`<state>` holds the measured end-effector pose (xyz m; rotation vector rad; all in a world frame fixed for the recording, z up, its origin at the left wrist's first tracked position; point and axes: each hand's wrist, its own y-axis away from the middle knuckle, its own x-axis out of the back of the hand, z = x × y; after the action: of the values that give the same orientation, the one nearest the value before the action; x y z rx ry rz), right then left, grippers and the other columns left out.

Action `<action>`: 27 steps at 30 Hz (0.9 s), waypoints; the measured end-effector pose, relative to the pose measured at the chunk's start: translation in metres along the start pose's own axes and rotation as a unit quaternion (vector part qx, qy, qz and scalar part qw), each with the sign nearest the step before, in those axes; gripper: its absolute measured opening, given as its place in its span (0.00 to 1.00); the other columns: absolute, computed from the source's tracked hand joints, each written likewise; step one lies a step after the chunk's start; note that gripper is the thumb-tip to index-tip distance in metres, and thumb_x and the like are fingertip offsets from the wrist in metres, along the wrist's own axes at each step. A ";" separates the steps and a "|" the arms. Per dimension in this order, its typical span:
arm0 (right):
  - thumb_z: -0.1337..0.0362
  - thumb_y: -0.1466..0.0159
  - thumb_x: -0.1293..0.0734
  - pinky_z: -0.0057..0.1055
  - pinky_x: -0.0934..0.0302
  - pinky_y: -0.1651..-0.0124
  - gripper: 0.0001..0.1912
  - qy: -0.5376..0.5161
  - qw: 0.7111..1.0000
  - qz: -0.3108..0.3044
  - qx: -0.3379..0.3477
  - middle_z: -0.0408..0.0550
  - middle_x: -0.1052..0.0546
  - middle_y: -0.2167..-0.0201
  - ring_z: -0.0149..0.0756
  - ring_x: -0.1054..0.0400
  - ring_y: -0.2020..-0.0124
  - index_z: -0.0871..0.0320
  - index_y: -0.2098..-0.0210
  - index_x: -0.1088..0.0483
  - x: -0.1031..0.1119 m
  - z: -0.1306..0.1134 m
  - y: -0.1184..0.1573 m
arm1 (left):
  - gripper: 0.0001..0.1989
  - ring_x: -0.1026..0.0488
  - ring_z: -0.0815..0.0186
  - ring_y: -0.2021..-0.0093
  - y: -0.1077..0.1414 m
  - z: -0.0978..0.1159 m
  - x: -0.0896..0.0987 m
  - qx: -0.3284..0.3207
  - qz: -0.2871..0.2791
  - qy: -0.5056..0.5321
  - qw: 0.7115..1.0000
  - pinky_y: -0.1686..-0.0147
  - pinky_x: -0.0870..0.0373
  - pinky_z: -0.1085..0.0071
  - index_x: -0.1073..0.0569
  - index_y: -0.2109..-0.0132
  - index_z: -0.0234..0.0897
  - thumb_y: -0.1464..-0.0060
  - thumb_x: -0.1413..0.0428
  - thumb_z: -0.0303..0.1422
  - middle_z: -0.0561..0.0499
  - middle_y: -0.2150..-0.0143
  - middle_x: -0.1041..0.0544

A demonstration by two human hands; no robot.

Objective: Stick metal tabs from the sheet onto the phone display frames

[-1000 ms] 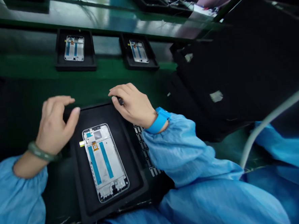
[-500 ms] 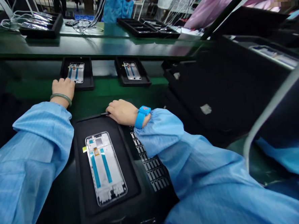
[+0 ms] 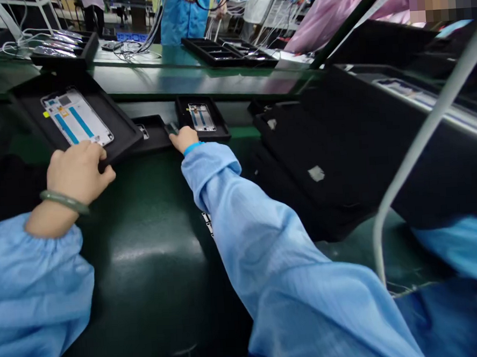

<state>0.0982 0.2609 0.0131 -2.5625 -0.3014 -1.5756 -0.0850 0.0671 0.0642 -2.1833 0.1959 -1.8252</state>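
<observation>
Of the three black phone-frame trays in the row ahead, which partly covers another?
The leftmost tray, gripped by the left hand: in this view it overlaps the middle tray. The rightmost tray overlaps neither.

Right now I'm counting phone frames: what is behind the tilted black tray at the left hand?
Past its right side, another black tray, with part of what looks like a phone frame inside; the tilted tray covers the rest.
</observation>
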 end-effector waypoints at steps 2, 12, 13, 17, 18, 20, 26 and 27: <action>0.56 0.34 0.44 0.37 0.34 0.55 0.21 -0.062 0.998 -0.002 0.003 0.62 0.25 0.62 0.41 0.28 0.60 0.70 0.58 0.30 0.003 -0.005 -0.002 | 0.10 0.29 0.56 0.61 0.026 0.009 0.002 -0.033 0.011 0.008 0.999 0.68 0.40 0.61 0.34 0.63 0.40 0.46 0.52 0.40 0.48 0.64 0.27; 0.44 0.42 0.36 0.26 0.31 0.77 0.24 -0.452 0.891 -0.032 0.025 0.46 0.28 0.73 0.23 0.35 0.81 0.61 0.74 0.35 0.070 0.062 0.099 | 0.08 0.34 0.61 0.72 0.152 0.048 0.038 -0.248 -0.057 0.096 0.962 0.69 0.44 0.60 0.31 0.68 0.39 0.45 0.54 0.29 0.50 0.70 0.30; 0.49 0.45 0.31 0.27 0.29 0.72 0.20 -0.479 0.876 -0.059 0.017 0.45 0.27 0.72 0.25 0.32 0.77 0.61 0.73 0.34 0.071 0.069 0.116 | 0.11 0.34 0.61 0.72 0.159 0.051 0.041 -0.276 -0.054 0.096 0.955 0.70 0.45 0.60 0.30 0.70 0.40 0.45 0.56 0.26 0.50 0.70 0.30; 0.57 0.50 0.26 0.29 0.27 0.67 0.19 -0.502 0.860 -0.084 -0.044 0.44 0.26 0.72 0.32 0.25 0.69 0.60 0.67 0.35 0.063 0.092 0.170 | 0.16 0.32 0.61 0.73 0.184 0.065 0.043 -0.347 -0.028 0.115 0.930 0.73 0.46 0.62 0.29 0.74 0.41 0.48 0.58 0.21 0.50 0.73 0.28; 0.56 0.49 0.26 0.29 0.27 0.69 0.19 -0.492 0.867 -0.065 -0.056 0.44 0.27 0.73 0.32 0.25 0.71 0.60 0.67 0.36 0.059 0.097 0.180 | 0.16 0.32 0.61 0.74 0.189 0.068 0.042 -0.349 -0.035 0.127 0.928 0.74 0.45 0.62 0.29 0.74 0.41 0.48 0.57 0.22 0.50 0.74 0.28; 0.54 0.48 0.27 0.29 0.27 0.73 0.19 -0.477 0.875 -0.024 -0.072 0.41 0.28 0.75 0.32 0.26 0.74 0.59 0.68 0.37 0.053 0.106 0.193 | 0.13 0.32 0.62 0.76 0.195 0.073 0.043 -0.356 -0.065 0.168 0.917 0.75 0.42 0.63 0.29 0.73 0.42 0.48 0.56 0.25 0.51 0.75 0.28; 0.53 0.49 0.28 0.27 0.29 0.76 0.19 -0.460 0.881 0.036 -0.103 0.38 0.30 0.82 0.30 0.28 0.80 0.59 0.70 0.38 0.039 0.121 0.205 | 0.15 0.26 0.60 0.63 0.155 0.102 0.055 -0.320 -0.084 0.245 0.911 0.64 0.29 0.63 0.28 0.55 0.39 0.42 0.51 0.42 0.47 0.60 0.24; 0.53 0.49 0.28 0.26 0.29 0.76 0.19 -0.453 0.885 0.035 -0.100 0.38 0.31 0.83 0.31 0.28 0.80 0.58 0.70 0.38 0.037 0.122 0.205 | 0.17 0.27 0.59 0.56 0.141 0.110 0.052 -0.313 -0.078 0.243 0.915 0.58 0.29 0.61 0.29 0.51 0.39 0.42 0.51 0.43 0.45 0.53 0.25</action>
<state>0.2674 0.0904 -0.0077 -3.2471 -0.1079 -0.2765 0.0438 -0.0669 0.0533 -2.0843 0.8356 -2.6656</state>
